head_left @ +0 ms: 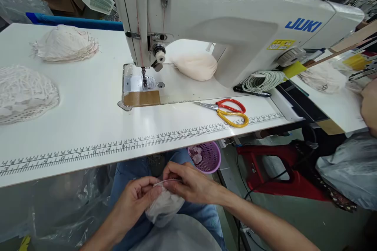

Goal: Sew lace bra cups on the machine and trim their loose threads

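Over my lap, below the table's front edge, my left hand (140,196) pinches one side of a small white lace bra cup (165,206). On the opposite side, my right hand (188,182) grips the same cup by its upper edge, thumb and fingers closed. A thin pale strip or cord runs along that edge between the hands. The cup's lower part hangs free. Above the hands, on the table, lie scissors (226,110) with one red and one yellow handle, pointing left. Most of the fingertips' contact is hidden by the fabric.
A white sewing machine (235,11) stands on the table (88,125), a beige cup (196,66) under its arm. Stacked lace cups (66,44) and a lace pile (26,94) lie left. Coiled cord (262,82) sits right. A purple basket (212,157) and red stool (282,180) are below.
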Motion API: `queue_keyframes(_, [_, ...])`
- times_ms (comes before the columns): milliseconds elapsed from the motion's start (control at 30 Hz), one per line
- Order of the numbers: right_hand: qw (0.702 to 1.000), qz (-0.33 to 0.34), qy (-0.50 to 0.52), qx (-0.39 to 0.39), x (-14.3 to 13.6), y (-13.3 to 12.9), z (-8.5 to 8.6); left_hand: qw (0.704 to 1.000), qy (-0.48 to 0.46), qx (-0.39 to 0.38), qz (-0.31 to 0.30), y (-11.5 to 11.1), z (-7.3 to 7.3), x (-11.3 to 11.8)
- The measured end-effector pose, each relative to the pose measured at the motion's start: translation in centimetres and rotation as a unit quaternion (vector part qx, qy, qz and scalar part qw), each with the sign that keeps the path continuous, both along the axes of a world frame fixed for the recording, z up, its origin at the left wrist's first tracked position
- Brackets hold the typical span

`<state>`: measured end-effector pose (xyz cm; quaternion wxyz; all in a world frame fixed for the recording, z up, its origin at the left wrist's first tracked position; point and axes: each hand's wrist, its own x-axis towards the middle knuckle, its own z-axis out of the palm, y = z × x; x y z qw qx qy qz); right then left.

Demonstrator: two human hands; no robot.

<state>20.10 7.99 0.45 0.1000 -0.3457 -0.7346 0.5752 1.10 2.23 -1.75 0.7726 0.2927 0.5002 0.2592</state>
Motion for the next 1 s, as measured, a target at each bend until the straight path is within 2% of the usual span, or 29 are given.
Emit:
queue_keyframes(167, [1.000, 0.018, -0.003, 0.020, 1.2, 0.4, 0.4, 1.000, 0.015, -0.004, 0.000, 0.1, 0.0, -1.1])
queue_keyframes(300, [0.999, 0.030, -0.002, 0.030, 1.8, 0.5, 0.8, 0.997, 0.059, 0.024, -0.044, 0.4, 0.3, -2.0])
queue_keyframes(433, [0.996, 0.042, -0.009, 0.082, 1.5, 0.6, 0.4, 0.995, 0.064, 0.047, -0.066, 0.7, 0.4, -2.1])
queue_keyframes(633, [0.992, 0.048, -0.016, 0.119, 1.0, 0.9, 0.0, 0.997, 0.035, 0.023, -0.065, 0.4, 0.4, -2.2])
queue_keyframes(767, [0.987, 0.060, 0.025, 0.148, 0.3, 1.1, 0.1, 0.995, 0.060, 0.026, -0.075, 0.2, 0.5, -2.3])
queue_keyframes(900, [0.986, 0.119, 0.025, 0.117, -0.5, 1.3, -0.6, 0.992, 0.094, 0.045, -0.074, 0.0, 0.7, -2.7])
queue_keyframes(1000, [0.990, 0.114, -0.013, 0.081, -0.5, 1.3, -1.2, 0.989, 0.118, 0.058, -0.060, -0.3, 0.8, -3.2])
